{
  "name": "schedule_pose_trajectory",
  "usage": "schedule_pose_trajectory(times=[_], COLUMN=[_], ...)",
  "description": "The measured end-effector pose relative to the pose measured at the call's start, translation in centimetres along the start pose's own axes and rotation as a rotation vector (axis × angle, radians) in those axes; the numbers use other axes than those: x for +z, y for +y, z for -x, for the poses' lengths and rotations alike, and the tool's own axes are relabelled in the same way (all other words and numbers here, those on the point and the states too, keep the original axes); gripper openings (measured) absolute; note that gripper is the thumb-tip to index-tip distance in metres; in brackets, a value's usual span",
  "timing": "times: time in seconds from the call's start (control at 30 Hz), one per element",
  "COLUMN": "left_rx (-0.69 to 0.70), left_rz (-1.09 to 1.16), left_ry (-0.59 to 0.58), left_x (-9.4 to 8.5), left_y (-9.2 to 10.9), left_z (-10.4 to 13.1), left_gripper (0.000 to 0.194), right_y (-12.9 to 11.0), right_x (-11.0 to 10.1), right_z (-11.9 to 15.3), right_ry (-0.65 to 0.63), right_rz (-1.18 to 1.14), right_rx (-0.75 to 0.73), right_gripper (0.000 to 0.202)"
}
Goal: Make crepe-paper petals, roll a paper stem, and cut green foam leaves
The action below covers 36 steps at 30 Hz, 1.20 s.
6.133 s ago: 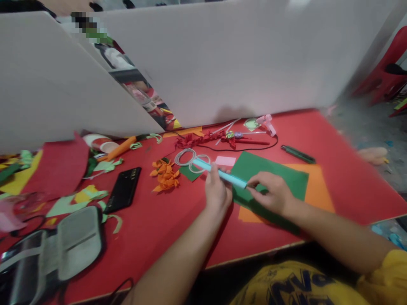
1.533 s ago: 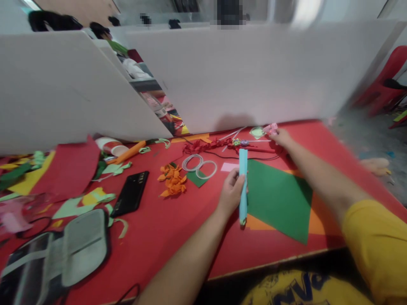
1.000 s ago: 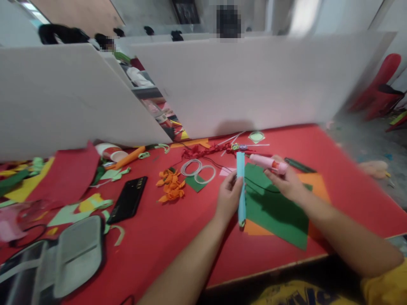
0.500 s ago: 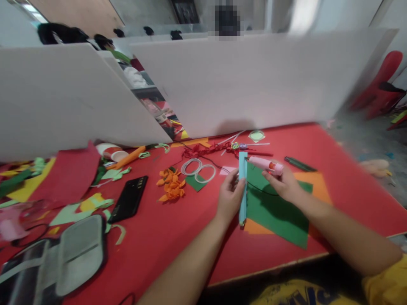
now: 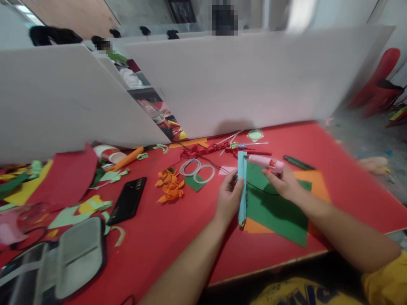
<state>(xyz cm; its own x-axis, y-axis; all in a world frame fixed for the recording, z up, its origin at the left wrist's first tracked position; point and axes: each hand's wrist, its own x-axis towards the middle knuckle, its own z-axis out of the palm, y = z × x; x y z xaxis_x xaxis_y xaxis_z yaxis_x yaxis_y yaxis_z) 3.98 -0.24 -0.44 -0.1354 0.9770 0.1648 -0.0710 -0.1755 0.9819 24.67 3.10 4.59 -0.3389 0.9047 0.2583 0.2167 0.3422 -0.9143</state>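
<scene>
Head view shows the left hand (image 5: 229,192) closed around a long, narrow light-blue paper strip, folded or rolled (image 5: 242,205), with the thumb lying along its face. The strip stands over the left edge of the green paper sheet, its long side running away from the person. The right hand (image 5: 284,181) is wrapped about the body of a small pink plastic glue gun (image 5: 260,161), whose nozzle sits at the upper right edge of the strip; whether it touches cannot be told. A small red glow shows on the gun.

This is the change: a moment ago the right hand was reaching to the back of the table for the gun, and now the gun is at the paper. Both hands thus meet at one spot, which suggests the work has passed from handling the paper to gluing it.

Farther out, the square green paper sheet (image 5: 276,216) lies over an orange paper sheet (image 5: 313,190), with a dark green slim cutter (image 5: 299,162) behind. To the left are two pale thin rings (image 5: 204,174), orange paper flowers (image 5: 170,186) and a black phone (image 5: 127,201), all on the red tabletop (image 5: 143,245).
</scene>
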Motion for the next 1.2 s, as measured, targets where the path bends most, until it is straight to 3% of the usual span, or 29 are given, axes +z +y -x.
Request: schedule_pose_trajectory(times=[0.53,1.2], left_rx=[-0.011,-0.008], left_rz=[-0.008,-0.002], left_ry=[0.006,0.013], left_x=[-0.23,-0.19], left_y=[-0.17,0.03], left_z=[0.12,0.22], left_gripper=[0.043,0.044], right_y=[0.82,0.15], right_x=[0.14,0.29], right_z=[0.08,0.23], right_ry=[0.025,-0.018], right_rz=[0.023,0.022], right_rx=[0.019,0.032], right_gripper=[0.045,0.043])
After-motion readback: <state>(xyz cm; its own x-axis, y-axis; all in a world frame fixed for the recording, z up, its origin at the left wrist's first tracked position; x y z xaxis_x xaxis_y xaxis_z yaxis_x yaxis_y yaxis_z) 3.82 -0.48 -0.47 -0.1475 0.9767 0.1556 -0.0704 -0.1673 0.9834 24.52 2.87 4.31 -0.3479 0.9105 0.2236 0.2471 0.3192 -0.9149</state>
